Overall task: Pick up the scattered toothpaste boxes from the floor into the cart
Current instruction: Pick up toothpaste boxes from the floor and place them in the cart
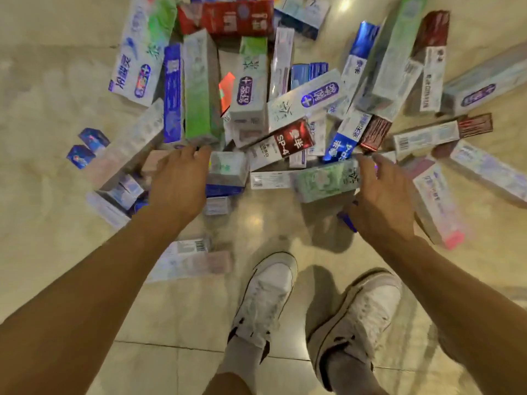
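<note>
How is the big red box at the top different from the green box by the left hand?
The red box lies sideways, far away; the green box points lengthways toward the left hand. The red box is mostly red; the green box is part white. Both are long toothpaste boxes.

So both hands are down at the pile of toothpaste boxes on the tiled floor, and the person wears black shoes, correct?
Not quite. The head view shows the shoes are white, not black. The rest holds: the left hand and right hand are both down at the pile of toothpaste boxes on the tiled floor.
</note>
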A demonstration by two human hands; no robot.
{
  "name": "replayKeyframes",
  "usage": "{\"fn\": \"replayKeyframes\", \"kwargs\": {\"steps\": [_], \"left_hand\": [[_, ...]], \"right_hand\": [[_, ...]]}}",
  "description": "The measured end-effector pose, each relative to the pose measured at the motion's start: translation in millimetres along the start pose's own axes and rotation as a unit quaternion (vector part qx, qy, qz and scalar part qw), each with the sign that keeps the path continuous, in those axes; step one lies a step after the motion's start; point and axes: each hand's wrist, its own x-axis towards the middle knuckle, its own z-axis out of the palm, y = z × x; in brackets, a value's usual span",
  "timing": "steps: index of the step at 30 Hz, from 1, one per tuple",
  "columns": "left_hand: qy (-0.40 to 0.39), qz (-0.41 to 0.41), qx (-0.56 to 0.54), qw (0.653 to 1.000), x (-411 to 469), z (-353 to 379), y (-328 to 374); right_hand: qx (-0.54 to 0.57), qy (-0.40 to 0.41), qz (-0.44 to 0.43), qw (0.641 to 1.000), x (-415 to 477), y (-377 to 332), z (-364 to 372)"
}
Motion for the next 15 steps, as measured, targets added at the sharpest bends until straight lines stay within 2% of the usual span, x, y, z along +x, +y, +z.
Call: {"fn": "replayKeyframes", "kwargs": {"steps": [4,8,12,15], "left_hand": [[0.007,0.016,0.022,1.000,26,30,-12],[0.013,0.033,0.028,0.999,30,33,-17],[-0.014,0.042,-0.005,0.999,13,3,-16],[0.007,0.031,-0.033,0.999,-12,-46,-7]], "right_hand": [[-0.026,0.031,-0.034,0.999,25,18,30],[-0.007,0.054,-0.050,0.997,34,25,37],[0.005,0.049,-0.045,0.998,24,7,13],[0.029,0.033,-0.029,0.999,6,-13,-33]]}}
